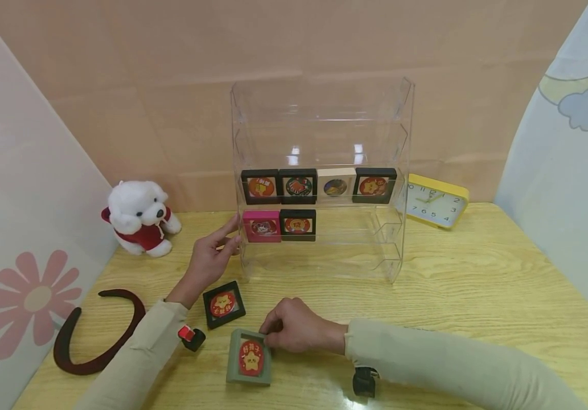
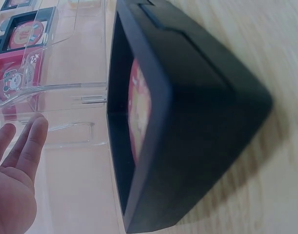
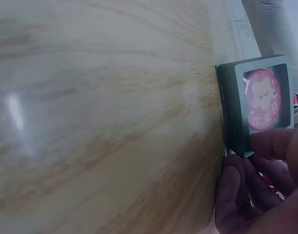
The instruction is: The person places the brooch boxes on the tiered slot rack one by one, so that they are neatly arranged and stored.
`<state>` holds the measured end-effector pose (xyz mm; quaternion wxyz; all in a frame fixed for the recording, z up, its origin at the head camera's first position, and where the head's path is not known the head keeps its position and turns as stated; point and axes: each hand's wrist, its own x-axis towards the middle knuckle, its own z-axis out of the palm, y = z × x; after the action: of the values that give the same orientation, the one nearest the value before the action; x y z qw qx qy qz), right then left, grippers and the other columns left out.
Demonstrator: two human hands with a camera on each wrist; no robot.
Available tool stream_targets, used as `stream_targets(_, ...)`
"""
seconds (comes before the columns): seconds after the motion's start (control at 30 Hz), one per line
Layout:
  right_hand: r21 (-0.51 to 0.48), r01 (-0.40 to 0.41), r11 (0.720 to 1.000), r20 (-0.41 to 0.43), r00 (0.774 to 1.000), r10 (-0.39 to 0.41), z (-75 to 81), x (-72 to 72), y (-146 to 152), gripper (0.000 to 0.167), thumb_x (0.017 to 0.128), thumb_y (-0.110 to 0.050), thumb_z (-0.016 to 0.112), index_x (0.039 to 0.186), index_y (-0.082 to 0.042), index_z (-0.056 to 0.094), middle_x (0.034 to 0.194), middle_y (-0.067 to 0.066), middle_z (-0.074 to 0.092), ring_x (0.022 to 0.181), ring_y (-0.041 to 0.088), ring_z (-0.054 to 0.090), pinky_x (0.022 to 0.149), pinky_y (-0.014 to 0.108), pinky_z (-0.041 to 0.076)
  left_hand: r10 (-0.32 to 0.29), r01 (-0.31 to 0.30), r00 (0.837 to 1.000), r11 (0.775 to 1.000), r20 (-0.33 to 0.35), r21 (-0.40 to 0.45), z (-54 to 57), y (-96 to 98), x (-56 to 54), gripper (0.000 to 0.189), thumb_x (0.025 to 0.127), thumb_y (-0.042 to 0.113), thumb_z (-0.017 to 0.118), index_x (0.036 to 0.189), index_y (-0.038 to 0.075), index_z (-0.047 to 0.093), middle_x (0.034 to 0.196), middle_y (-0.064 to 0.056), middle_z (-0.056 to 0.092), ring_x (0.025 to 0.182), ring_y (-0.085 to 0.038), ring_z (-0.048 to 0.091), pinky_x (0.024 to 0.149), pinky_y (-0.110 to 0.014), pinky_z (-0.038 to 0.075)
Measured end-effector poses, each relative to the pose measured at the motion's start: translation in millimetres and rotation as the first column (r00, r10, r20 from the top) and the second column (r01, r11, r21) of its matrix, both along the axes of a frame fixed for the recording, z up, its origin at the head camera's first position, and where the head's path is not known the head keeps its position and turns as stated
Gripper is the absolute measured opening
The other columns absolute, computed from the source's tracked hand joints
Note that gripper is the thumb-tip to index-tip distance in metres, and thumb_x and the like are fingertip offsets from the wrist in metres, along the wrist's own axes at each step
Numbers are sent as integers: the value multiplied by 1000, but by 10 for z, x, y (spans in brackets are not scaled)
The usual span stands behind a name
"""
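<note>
A green square display frame [image 1: 231, 359] with a red star badge inside lies at the table's front. My right hand [image 1: 301, 327] pinches its upper right corner; the right wrist view shows thumb [image 3: 273, 144] and fingers at that corner. My left hand [image 1: 210, 259] rests its fairly straight fingers at the lower left side of a clear tiered rack [image 1: 345, 259]. Between the hands lies a black display frame [image 1: 209, 313] with a red badge, large in the left wrist view. On the rack, a pink frame [image 1: 262, 239] and a black frame [image 1: 298, 237] sit side by side.
Above them on the rack stand several frames, including a cream one [image 1: 337, 172]. A white plush dog [image 1: 137, 199] sits back left and a yellow clock [image 1: 436, 202] stands right of the rack. A dark red headband [image 1: 137, 313] lies beside my left forearm.
</note>
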<state>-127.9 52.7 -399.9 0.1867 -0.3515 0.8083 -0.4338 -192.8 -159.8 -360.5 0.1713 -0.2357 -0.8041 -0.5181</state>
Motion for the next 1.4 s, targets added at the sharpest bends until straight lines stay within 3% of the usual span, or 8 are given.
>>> stream_targets(0.3, -12, -1, 1000, -120, 993, 0, -26, 2, 27, 10, 82, -3, 69, 87, -7, 77, 82, -12, 68, 70, -5, 58, 63, 13, 49, 4, -4, 1000, 1000, -13, -5, 1, 11, -4, 45, 92, -8, 55, 136, -5, 46, 129, -24, 52, 87, -37, 66, 67, -36, 58)
stream_targets(0.57, -71, 19, 997, -204, 978, -33, 27, -9, 114, 15, 81, 1, 65, 90, -4, 76, 87, -5, 69, 79, -1, 59, 68, 15, 51, 4, -4, 1000, 1000, -3, -3, 9, 13, 2, 45, 92, -8, 55, 136, -5, 45, 129, -24, 52, 87, -37, 65, 68, -34, 58)
stream_targets(0.73, -152, 0, 988, -275, 961, -42, 37, -60, 175, 14, 80, 2, 67, 88, -4, 76, 84, -3, 68, 77, 0, 60, 66, 17, 53, 7, -7, 1000, 1000, -10, -1, -3, 7, -2, 45, 92, -8, 55, 136, -5, 46, 129, -24, 52, 86, -37, 66, 68, -38, 57)
stream_targets(0.97, -271, -4, 962, -295, 952, -79, 77, -139, 293, 15, 78, 6, 66, 86, -3, 76, 86, 1, 69, 77, 4, 62, 63, 22, 56, 5, -5, 1000, 1000, 0, 16, -15, 5, -8, 44, 92, -8, 55, 136, -5, 46, 126, -26, 54, 87, -38, 65, 68, -37, 58)
stream_targets(1.2, -278, 55, 959, -317, 937, -146, 196, -235, 456, 15, 80, 4, 67, 88, -3, 75, 93, 5, 71, 83, 11, 66, 66, 27, 57, 9, -9, 1000, 1000, 2, 16, -7, 6, -2, 45, 92, -8, 55, 136, -5, 47, 125, -27, 54, 86, -39, 65, 68, -34, 57)
stream_targets(1.4, -296, 148, 944, -349, 903, -251, 395, -351, 632, 13, 80, 4, 69, 89, -3, 76, 95, 6, 70, 82, 12, 67, 68, 27, 57, 7, -7, 1000, 1000, 7, 13, -12, 10, 2, 44, 92, -8, 55, 136, -5, 46, 126, -27, 54, 87, -39, 65, 69, -30, 57)
